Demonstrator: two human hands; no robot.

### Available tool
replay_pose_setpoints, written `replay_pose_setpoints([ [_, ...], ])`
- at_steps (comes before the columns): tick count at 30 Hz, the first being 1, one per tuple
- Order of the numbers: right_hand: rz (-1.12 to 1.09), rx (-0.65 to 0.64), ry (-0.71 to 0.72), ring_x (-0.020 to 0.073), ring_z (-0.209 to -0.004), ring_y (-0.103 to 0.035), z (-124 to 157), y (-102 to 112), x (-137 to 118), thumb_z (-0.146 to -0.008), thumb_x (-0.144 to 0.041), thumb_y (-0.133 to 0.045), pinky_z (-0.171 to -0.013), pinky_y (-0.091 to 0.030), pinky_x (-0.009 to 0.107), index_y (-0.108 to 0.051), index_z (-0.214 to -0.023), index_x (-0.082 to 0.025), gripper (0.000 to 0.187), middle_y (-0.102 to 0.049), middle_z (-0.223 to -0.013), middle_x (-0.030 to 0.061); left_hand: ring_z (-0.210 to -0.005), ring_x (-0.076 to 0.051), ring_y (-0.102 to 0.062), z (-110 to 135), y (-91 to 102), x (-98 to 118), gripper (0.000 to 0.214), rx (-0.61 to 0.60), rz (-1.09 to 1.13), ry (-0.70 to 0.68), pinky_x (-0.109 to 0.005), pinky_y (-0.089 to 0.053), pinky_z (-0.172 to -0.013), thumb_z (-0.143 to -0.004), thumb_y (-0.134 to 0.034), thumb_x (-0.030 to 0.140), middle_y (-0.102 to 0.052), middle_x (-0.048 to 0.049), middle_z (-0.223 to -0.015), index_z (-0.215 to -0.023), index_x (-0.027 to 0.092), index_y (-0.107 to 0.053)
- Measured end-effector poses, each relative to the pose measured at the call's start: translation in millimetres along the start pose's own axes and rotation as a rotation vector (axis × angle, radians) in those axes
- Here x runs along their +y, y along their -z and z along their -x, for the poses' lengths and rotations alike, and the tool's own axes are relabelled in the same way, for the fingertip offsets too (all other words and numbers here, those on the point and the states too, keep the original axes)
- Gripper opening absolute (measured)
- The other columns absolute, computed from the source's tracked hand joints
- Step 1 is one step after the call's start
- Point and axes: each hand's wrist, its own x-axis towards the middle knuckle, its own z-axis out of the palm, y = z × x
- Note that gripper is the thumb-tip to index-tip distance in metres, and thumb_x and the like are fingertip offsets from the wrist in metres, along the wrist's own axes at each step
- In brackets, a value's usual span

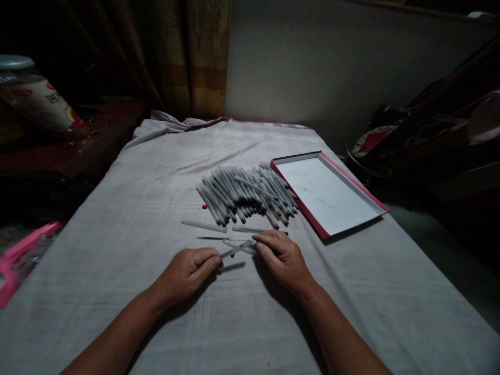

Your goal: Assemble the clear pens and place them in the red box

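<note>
My left hand (pixel 187 273) pinches one end of a clear pen barrel (pixel 236 250), held just above the white cloth. My right hand (pixel 283 258) has its fingers closed at the barrel's other end, where a second barrel crosses under it. A thin dark refill (pixel 219 238) lies just beyond the hands. Two more clear barrels (pixel 203 226) lie side by side past it. A large pile of pens (pixel 246 195) with dark tips is heaped further back.
A shallow red box lid with a white inside (pixel 332 195) sits right of the pile. White cloth (pixel 156 208) covers the table. A jar (pixel 35 99) stands on a dark shelf at left, a pink object (pixel 15 260) below it. Dark clutter fills the right side.
</note>
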Motion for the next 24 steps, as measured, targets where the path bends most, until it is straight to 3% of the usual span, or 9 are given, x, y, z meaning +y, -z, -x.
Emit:
replay_pose_setpoints([
  [10, -0.320, 0.034, -0.213, 0.0184, -0.071, -0.068, -4.2, 3.9, -12.2, -0.078, -0.029, -0.069, -0.066, -0.053, 0.028, -0.076, -0.074, -0.019, 0.013, -0.073, -0.074, 0.0051, -0.058, -0.011, -0.053, -0.3, -1.1, 1.3, 0.038, -0.003, -0.056, -0.017, -0.020, -0.038, -0.058, -0.096, -0.041, 0.040, -0.054, 0.0025, -0.061, -0.069, 0.018, -0.056],
  [15, -0.401, 0.301, -0.485, 0.0129, -0.052, -0.056, -9.2, 22.3, 2.4, -0.067, -0.041, -0.077, -0.046, -0.043, 0.023, -0.076, -0.073, -0.018, 0.024, -0.067, -0.061, 0.0016, -0.060, -0.011, -0.053, 3.6, 7.3, -4.4, 0.037, 0.041, 0.102, 0.051, -0.020, -0.042, -0.057, -0.093, -0.045, 0.044, -0.057, 0.0017, -0.063, -0.075, 0.016, -0.061],
  [19, -0.457, 0.556, -0.563, 0.0103, -0.049, -0.050, -11.4, 33.1, 15.9, -0.061, -0.042, -0.079, -0.040, -0.035, 0.019, -0.074, -0.074, -0.016, 0.030, -0.063, -0.058, 0.0006, -0.059, -0.012, -0.053, 8.3, 17.2, -10.0, 0.035, 0.133, 0.147, 0.108, -0.020, -0.042, -0.055, -0.090, -0.051, 0.045, -0.059, 0.0007, -0.064, -0.078, 0.016, -0.065],
  [21, -0.421, 0.554, -0.560, 0.0104, -0.047, -0.048, -10.6, 31.1, 17.4, -0.063, -0.043, -0.078, -0.039, -0.035, 0.020, -0.074, -0.075, -0.016, 0.030, -0.063, -0.057, 0.0003, -0.058, -0.012, -0.053, 9.5, 20.6, -10.3, 0.034, 0.167, 0.151, 0.114, -0.020, -0.043, -0.054, -0.089, -0.053, 0.045, -0.060, -0.0002, -0.063, -0.078, 0.016, -0.066],
  [24, -0.261, 0.401, -0.439, 0.0156, -0.056, -0.059, -7.5, 21.3, 13.9, -0.071, -0.041, -0.072, -0.050, -0.047, 0.027, -0.075, -0.078, -0.017, 0.025, -0.069, -0.068, 0.0038, -0.059, -0.014, -0.056, 9.5, 22.7, -8.7, 0.033, 0.180, 0.133, 0.095, -0.021, -0.045, -0.056, -0.089, -0.052, 0.044, -0.063, -0.0015, -0.065, -0.078, 0.016, -0.067],
])
